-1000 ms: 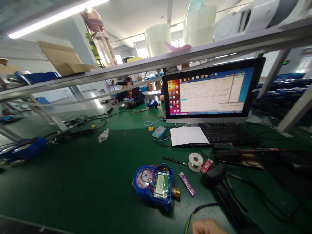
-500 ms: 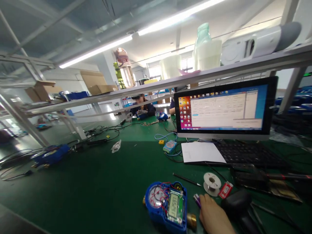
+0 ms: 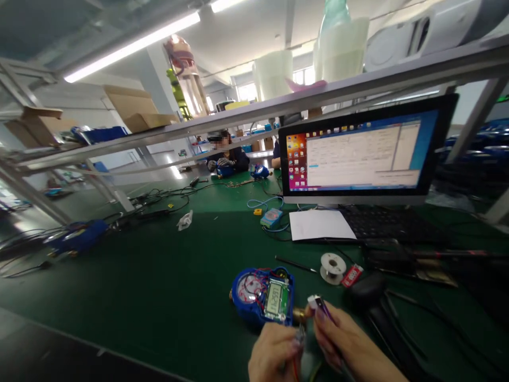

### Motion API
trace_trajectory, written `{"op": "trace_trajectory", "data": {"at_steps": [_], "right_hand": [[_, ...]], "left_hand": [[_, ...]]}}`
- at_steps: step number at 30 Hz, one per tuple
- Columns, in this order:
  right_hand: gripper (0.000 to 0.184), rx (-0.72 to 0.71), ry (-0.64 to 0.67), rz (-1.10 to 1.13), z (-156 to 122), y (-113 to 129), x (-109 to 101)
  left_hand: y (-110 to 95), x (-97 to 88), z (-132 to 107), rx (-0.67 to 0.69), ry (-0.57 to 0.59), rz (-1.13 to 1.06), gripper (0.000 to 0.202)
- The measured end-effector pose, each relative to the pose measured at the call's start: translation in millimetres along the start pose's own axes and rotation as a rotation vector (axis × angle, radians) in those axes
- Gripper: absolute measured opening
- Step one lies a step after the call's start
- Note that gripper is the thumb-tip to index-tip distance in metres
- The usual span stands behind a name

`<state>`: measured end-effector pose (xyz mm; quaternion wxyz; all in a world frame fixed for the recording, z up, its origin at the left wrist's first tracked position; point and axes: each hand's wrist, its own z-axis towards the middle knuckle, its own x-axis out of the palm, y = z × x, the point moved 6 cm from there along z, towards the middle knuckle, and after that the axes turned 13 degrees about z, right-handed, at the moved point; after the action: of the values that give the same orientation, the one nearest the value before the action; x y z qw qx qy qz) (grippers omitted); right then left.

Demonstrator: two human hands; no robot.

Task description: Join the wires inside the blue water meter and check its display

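Low in the picture, my left hand (image 3: 273, 351) is closed on a small grey connector (image 3: 300, 336) with red and orange wires below it. Beside it, my right hand (image 3: 342, 333) pinches a purple plug with a white end (image 3: 316, 303). The two pieces are close together but apart. Just beyond my hands lies a blue water meter (image 3: 248, 313), its housing uncovered, with a round dial, red and black wires and a lit-looking digit display (image 3: 275, 298). Its brass fitting (image 3: 299, 316) points towards my right hand.
Behind the meter are a pen (image 3: 296, 263), a white spool (image 3: 333, 268) and a red label block (image 3: 352, 276). A black handheld scanner (image 3: 368, 294) lies right. Further back stand a monitor (image 3: 358, 154), keyboard (image 3: 393, 223) and paper (image 3: 320, 225). A person sits across the bench.
My left hand has come into view holding the grey connector. My right hand has lifted the purple plug from the bench and turned it towards the left hand. The view has tilted down.
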<state>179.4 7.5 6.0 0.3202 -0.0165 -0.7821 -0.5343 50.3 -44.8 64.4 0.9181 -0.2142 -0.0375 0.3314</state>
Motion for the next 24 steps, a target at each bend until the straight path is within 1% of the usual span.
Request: {"op": "trace_trajectory", "data": {"at_steps": [1,2,4,5,10,14,16,17,21,22,24], "right_hand": [[0.057,0.080,0.020,0.111,-2.6,-5.8,7.5],[0.058,0.163,0.032,0.208,-4.1,-12.7,12.7],[0.061,0.284,0.028,0.353,-4.6,-24.4,16.1],[0.062,0.320,0.021,0.398,-4.0,-28.5,15.7],[0.066,0.402,0.034,0.454,-2.1,-35.1,13.2],[0.070,0.441,0.096,0.506,-3.6,-38.6,15.5],[0.069,0.431,0.108,0.537,-4.2,-40.8,15.1],[0.067,0.403,0.098,0.541,-4.2,-40.9,14.0],[0.051,0.173,0.025,0.474,-6.2,-29.8,8.8],[0.050,0.123,0.038,0.448,-7.5,-25.6,10.0],[0.045,0.058,0.107,0.383,-10.0,-18.6,14.7]], "left_hand": [[1.8,7.0,0.7,-0.033,0.065,-0.039,0.001],[1.3,13.6,0.8,-0.037,0.146,-0.075,0.003],[0.6,19.7,0.0,-0.056,0.257,-0.115,0.008],[-0.2,19.9,-0.6,-0.059,0.287,-0.124,0.009],[-2.1,16.5,-2.1,-0.064,0.348,-0.089,0.013],[-1.7,17.2,-0.8,-0.051,0.358,-0.077,0.016],[-0.1,17.2,-1.0,-0.052,0.357,-0.081,0.018],[1.2,17.1,-1.5,-0.060,0.361,-0.082,0.019],[6.3,15.2,-4.7,-0.088,0.363,-0.092,0.024],[7.2,14.8,-5.4,-0.093,0.362,-0.096,0.026],[8.3,14.5,-6.4,-0.106,0.359,-0.100,0.028]]}}
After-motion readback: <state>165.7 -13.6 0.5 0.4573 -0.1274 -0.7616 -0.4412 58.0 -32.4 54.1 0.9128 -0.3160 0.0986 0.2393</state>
